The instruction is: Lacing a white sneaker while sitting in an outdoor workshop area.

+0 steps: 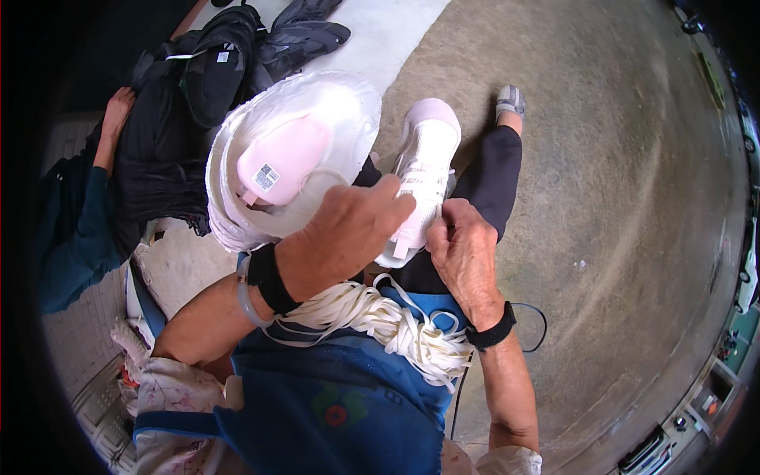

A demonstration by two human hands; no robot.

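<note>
A white lace-up shoe upper (427, 162) with a pale pink toe rests over my lap, its toe pointing away from me. My left hand (348, 226) is at the left side of its lacing, fingers bent and closed. At the right side, close to the collar, my right hand (463, 253) is closed with thumb and fingers pressed together. What either hand pinches is too small or hidden to make out. A loose bundle of cream shoelaces (388, 321) lies across my blue apron (332, 396), just below the shoe.
To the left stands a white sack (348, 95) holding a pink shoe piece (281, 158) with a small label. Beyond it are piled black shoe uppers (214, 79). A co-worker's hand (119, 111) touches that pile. Concrete floor (602, 198) extends to the right.
</note>
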